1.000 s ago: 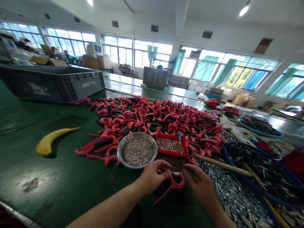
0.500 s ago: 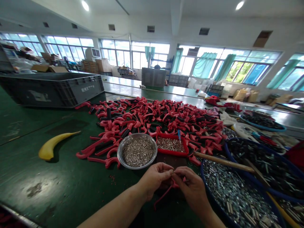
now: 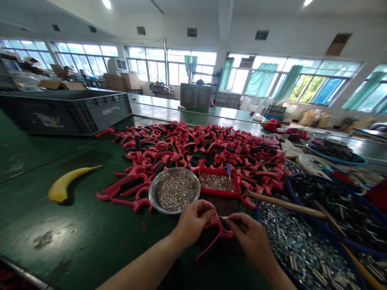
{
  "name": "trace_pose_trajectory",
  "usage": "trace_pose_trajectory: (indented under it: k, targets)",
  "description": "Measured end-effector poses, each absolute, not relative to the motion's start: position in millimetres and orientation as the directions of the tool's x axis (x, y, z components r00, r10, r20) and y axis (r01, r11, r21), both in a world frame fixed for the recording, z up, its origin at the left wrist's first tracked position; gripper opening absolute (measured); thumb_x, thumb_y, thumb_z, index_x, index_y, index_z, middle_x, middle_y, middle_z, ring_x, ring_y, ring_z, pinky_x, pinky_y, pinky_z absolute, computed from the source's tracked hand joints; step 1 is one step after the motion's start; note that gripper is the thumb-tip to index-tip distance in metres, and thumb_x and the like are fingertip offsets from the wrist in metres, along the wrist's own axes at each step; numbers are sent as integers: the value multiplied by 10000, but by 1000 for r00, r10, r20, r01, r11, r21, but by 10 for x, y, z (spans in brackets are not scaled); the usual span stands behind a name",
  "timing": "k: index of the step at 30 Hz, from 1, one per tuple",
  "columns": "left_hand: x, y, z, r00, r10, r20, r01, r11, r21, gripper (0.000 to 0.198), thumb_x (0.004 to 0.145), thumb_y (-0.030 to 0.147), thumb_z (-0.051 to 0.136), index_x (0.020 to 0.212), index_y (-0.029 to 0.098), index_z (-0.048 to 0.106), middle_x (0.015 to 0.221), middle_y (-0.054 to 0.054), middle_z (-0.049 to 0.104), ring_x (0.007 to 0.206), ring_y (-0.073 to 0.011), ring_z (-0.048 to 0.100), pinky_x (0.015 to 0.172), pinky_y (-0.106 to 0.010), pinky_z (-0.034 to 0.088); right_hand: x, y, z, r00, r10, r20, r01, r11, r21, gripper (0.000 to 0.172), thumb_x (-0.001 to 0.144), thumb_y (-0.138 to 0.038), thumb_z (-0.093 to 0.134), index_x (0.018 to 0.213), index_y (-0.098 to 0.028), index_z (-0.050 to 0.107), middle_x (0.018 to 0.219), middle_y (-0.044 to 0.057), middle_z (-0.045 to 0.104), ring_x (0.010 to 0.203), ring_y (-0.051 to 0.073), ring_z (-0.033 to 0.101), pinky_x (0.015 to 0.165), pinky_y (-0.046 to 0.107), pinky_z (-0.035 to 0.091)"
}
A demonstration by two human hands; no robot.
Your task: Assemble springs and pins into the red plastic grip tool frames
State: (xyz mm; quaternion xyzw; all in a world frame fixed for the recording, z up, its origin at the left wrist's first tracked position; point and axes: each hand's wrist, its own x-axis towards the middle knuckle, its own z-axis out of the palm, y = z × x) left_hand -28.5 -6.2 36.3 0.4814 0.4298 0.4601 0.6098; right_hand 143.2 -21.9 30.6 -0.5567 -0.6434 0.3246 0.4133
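Observation:
A red plastic tool handle (image 3: 223,233) with a long thin arm lies over the dark patch of bench in front of me. My left hand (image 3: 195,223) is closed at its upper left end, thumb and forefinger pinched against it. My right hand (image 3: 249,237) is on the other side, thumb and forefinger pinching a small ridged silvery metal part (image 3: 223,218), perhaps a spring, close to the handle. Just beyond my hands stand a steel bowl (image 3: 153,197) of tiny metal rivets and a red tray (image 3: 208,192) of longer metal pins.
A heap of red and black handles (image 3: 193,145) spreads behind the bowl. Blue-rimmed basins (image 3: 258,217) of metal parts stand at right, a wooden stick (image 3: 287,204) across them. A banana (image 3: 65,185) lies left, near a grey crate (image 3: 75,114).
My hands were together at the fingertips and have moved apart. The red handle between them shows more, and the silvery part has come into sight at my right fingertips.

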Motion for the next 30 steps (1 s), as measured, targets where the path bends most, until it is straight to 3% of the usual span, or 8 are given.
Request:
trace_pose_trajectory:
  k: [4,7,10,17,21,26,30]
  targets:
    - [-459,-30,385,262,965,19,192,-72,979,139,733,269,586,781,149,636,678,-1,623,608,-114,541,579,-226,407,1528,-219,269,-121,975,188,529,224,-819,124,724,-316,605,738,-213,672,751,22,677,723,189,621,662,271,490]
    - [-507,-45,400,271,956,108,487,-233,842,124,756,215,553,817,205,660,786,2,664,740,-143,578,674,-248,407,1493,-218,216,-123,985,121,458,164,-873,134,702,-328,630,702,-199,669,714,22,674,699,193,624,648,274,502]
    - [-483,-44,396,308,944,117,632,-295,716,145,775,227,544,875,243,647,822,21,673,745,-146,590,660,-244,403,1470,-203,174,-104,992,77,396,112,-911,163,681,-355,658,699,-193,674,712,23,676,698,196,623,649,280,504]
    - [-268,101,288,463,869,173,735,-486,473,160,821,297,519,871,236,658,844,-12,653,811,-167,575,692,-254,411,1545,-212,118,-116,992,48,336,85,-938,197,739,-364,608,802,-188,669,859,55,690,824,222,627,764,332,499]
    - [-196,113,300,520,836,173,726,-540,427,179,832,213,480,896,229,646,870,-26,648,827,-177,559,695,-266,413,1590,-273,96,-82,991,108,414,132,-901,202,768,-353,576,878,-204,658,873,51,686,825,219,631,753,331,510]
    - [-232,57,334,626,746,227,695,-666,272,258,847,192,428,1058,259,563,850,-15,638,766,-170,537,645,-259,406,1585,-349,84,-14,963,268,541,233,-808,193,792,-333,550,909,-226,660,895,59,684,820,222,631,745,351,516]
    - [-277,48,269,669,700,250,669,-714,208,335,857,203,411,1170,284,500,891,-21,638,744,-159,541,640,-256,410,1561,-366,67,-8,937,349,536,298,-790,181,784,-301,562,916,-240,669,890,51,685,815,214,633,738,341,522]
